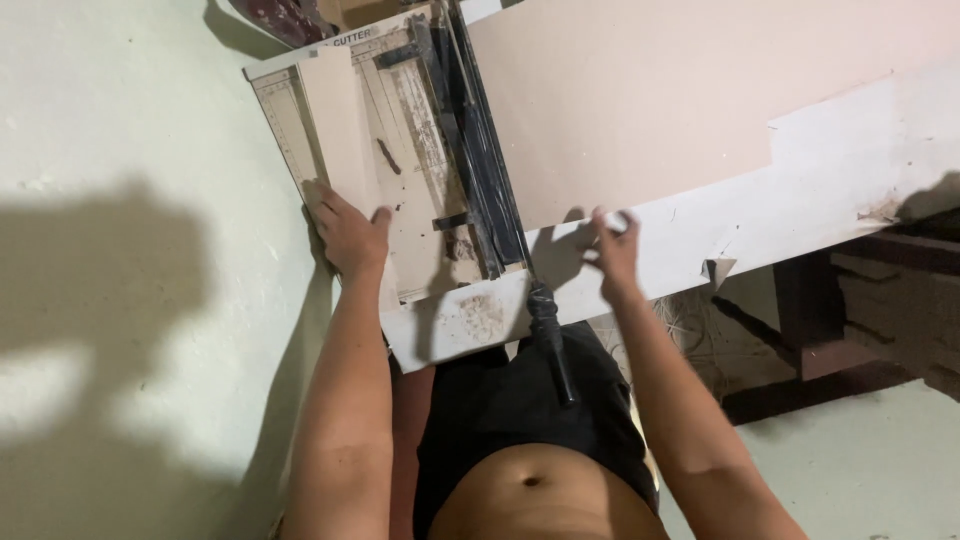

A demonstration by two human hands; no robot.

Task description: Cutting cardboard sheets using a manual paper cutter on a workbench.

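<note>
Left hand: the left hand [348, 232] lies flat, palm down, fingers spread, pressing on a narrow pale beige card strip [340, 120] at the strip's near end. It grasps nothing; the thumb points toward the blade side.
Card strip: it lies lengthwise on the bed of a worn, off-white guillotine paper cutter with a printed ruler grid [420, 150], running from the far edge of the bed to under the left hand, well left of the blade.
Cutter arm: the black metal blade arm [480, 170] lies down along the right edge of the bed. Its dark ribbed handle [550, 340] juts past the near edge of the worktop, over the person's black shorts [500, 410].
Right hand: the right hand [612, 250] is raised just right of the blade arm, fingers loosely curled and part open. Motion blur hides the fingertips; whether it pinches anything cannot be told. It is near the handle but apart from it.
Large sheet: a big pale pinkish-beige cardboard sheet [680, 100] lies right of the blade arm, its near edge close beyond the right hand.
Worktop: a white board tabletop with chipped edges [850, 180] carries cutter and sheet.
Surroundings: pale floor [120, 300] on the left with hard shadows; dark wooden frame [850, 320] lower right.
</note>
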